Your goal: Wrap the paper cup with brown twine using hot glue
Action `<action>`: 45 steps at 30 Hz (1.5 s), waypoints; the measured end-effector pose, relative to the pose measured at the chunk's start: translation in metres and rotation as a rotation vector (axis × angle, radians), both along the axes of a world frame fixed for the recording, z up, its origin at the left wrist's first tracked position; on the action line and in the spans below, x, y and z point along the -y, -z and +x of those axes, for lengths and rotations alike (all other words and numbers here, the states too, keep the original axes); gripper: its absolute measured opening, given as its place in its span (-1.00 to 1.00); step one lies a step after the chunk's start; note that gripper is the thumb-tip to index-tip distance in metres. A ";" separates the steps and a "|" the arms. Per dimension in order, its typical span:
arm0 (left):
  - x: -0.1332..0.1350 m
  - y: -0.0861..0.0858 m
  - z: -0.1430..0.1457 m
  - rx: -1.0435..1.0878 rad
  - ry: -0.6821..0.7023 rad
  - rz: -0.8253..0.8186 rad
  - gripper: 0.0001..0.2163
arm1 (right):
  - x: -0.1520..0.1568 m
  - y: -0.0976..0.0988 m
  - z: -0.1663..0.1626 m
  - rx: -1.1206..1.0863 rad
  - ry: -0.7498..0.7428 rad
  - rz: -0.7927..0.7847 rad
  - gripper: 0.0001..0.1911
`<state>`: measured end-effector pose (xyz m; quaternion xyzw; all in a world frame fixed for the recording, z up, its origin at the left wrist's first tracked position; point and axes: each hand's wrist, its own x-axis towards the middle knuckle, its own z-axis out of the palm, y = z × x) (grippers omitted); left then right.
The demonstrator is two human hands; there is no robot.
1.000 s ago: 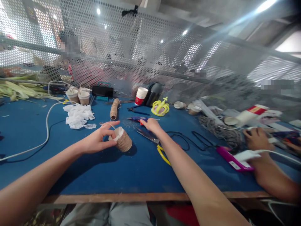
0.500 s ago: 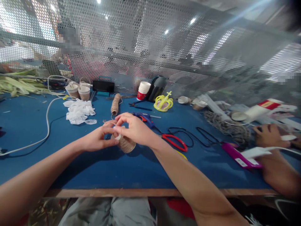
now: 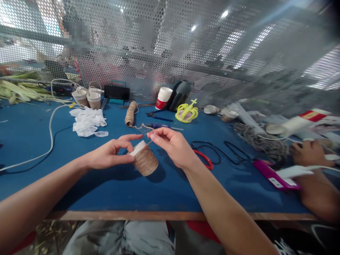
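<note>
Over the near middle of the blue worktop (image 3: 119, 196), left hand (image 3: 108, 154) grips a tilted paper cup (image 3: 146, 162) by its rim; can't tell if the base touches down. Right hand (image 3: 172, 144) pinches twine (image 3: 150, 142) beside the cup, with strand leading back to the twine roll (image 3: 130, 115). Progress: wall mostly wrapped, white band at rim bare, twine apparently uncut. Two brown-and-white cups (image 3: 94, 101) stand at the back.

The left hand (image 3: 113, 154) holds a tilted, twine-wrapped cup (image 3: 146, 161) by its rim; at the cup's two o'clock, the right hand (image 3: 170, 143) pinches a strand (image 3: 149, 142). On the surface (image 3: 114, 194), a twine roll (image 3: 130, 114) lies at eleven o'clock.
</note>
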<state>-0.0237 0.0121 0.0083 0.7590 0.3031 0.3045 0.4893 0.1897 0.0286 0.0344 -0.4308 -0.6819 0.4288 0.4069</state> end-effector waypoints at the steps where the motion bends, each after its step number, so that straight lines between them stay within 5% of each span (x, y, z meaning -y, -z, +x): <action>1: 0.000 0.000 0.000 0.002 0.004 -0.005 -0.87 | 0.000 0.002 0.000 -0.010 -0.003 -0.006 -0.84; 26: 0.003 -0.006 -0.002 -0.011 0.091 0.055 -0.91 | 0.009 0.007 -0.001 -0.034 -0.071 -0.171 -0.83; 45: 0.001 -0.005 -0.001 -0.084 0.027 0.129 -0.91 | 0.016 0.013 -0.008 0.205 0.090 0.131 -0.80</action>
